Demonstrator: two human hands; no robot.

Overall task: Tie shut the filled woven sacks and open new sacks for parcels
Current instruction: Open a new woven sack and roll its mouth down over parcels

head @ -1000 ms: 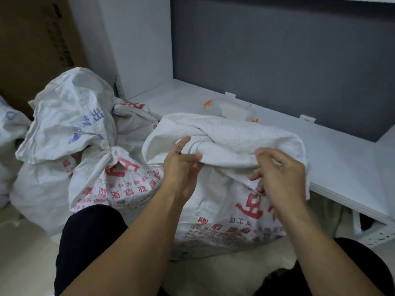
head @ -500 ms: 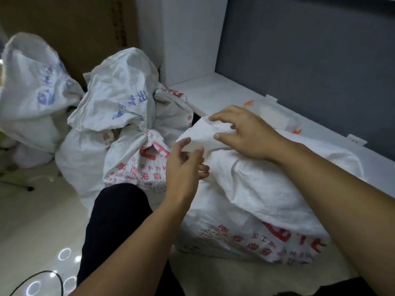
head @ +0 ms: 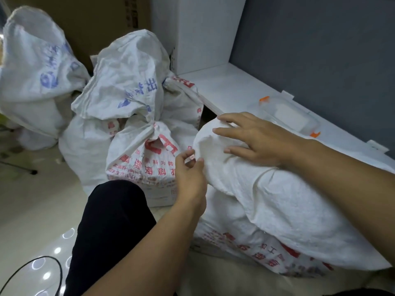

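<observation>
**Glossy floor [head: 32, 210], sack top pressed**

White woven sack with red print [head: 288, 210] lies at five o'clock. Right hand [head: 263, 142], curled on its folded corner half a second ago, now presses it with straight, spread fingers. Left hand [head: 190, 178] pinches the edge. Tied white sack with red characters [head: 139, 150] stands at ten o'clock.

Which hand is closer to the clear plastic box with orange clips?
Right. The right hand lies on the white woven sack, short of the clear orange-clipped plastic box; the left hand is farther down-left.
</observation>
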